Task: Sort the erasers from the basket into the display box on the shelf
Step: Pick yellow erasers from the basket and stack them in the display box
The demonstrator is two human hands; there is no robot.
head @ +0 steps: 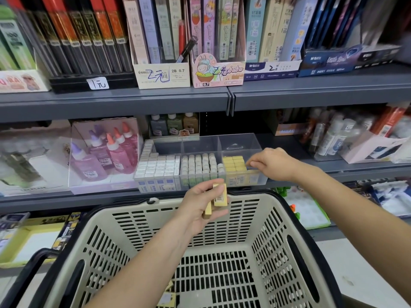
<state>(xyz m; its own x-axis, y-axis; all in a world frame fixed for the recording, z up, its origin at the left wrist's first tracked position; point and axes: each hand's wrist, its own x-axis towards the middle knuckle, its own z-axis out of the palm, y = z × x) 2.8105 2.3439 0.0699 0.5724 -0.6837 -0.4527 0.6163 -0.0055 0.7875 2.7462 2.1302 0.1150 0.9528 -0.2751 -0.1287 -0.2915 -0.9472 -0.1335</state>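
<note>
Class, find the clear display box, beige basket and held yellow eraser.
clear display box [240,142]: head view, back wall
beige plastic basket [264,210]: head view, far wall
yellow block eraser [220,195]: head view, front face

**Bright flat shop light, smeared margins**

Light falls from above, even and strong; a dark shadow band sits under the upper shelf [111,103]. Faint sheen on the clear display box [240,143]. Centre is fairly sharp. Far left and right bottles [329,136] are blurred. Wide-angle bend bows the edges.

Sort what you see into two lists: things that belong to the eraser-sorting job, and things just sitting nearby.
Job: yellow erasers in the left hand; right hand at the display box's right compartment; basket with loose erasers inside.
Nearby: glue bottles; pencil-lead boxes on the upper shelf.
</note>
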